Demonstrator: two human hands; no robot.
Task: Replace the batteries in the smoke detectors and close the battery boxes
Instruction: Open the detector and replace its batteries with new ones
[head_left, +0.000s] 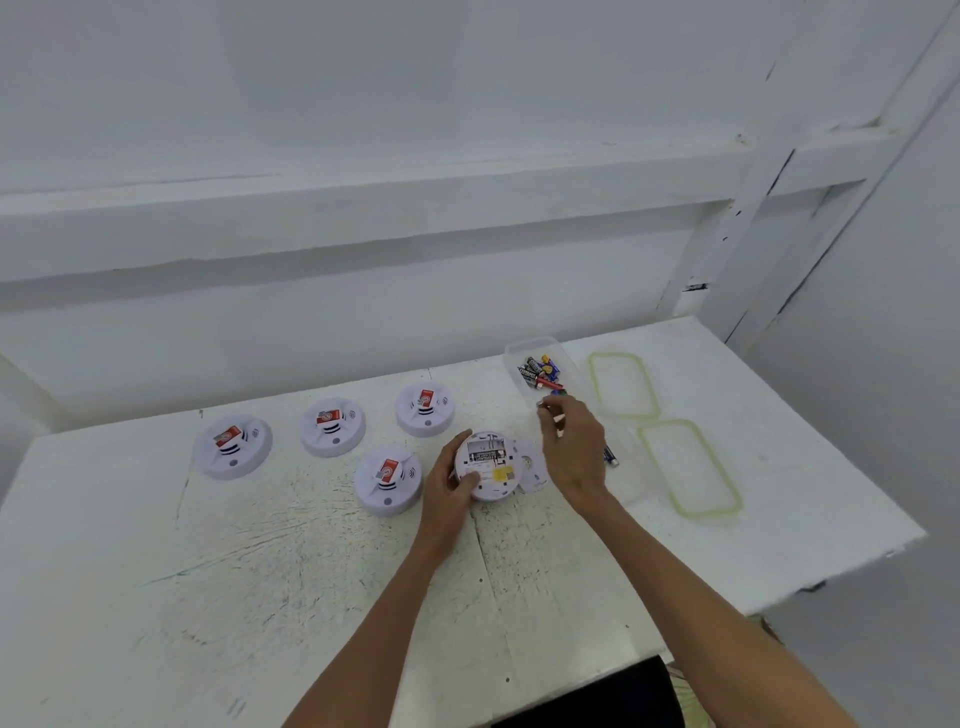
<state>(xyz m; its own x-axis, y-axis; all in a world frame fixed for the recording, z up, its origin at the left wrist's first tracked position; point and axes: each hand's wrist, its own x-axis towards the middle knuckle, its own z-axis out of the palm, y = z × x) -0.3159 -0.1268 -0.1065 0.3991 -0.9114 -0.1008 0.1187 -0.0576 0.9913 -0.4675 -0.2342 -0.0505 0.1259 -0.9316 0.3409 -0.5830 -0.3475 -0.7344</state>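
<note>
My left hand (451, 480) grips the left rim of an overturned white smoke detector (488, 465) whose battery box lies open, one battery showing inside. My right hand (571, 441) hovers just right of it, fingertips pinched on a small battery (558, 418), close to the clear tub of batteries (540, 371). A round white cover (535, 470) lies beside the detector, under my right hand. Several more detectors with red stickers lie face up to the left, such as one (388, 479) next to my left hand and another (425, 409) behind it.
Two clear lids with green seals (623, 384) (691, 467) lie on the right part of the white table (260, 545). A couple of loose batteries (611, 457) rest in a second clear tub right of my right hand. The table edge runs close on the right.
</note>
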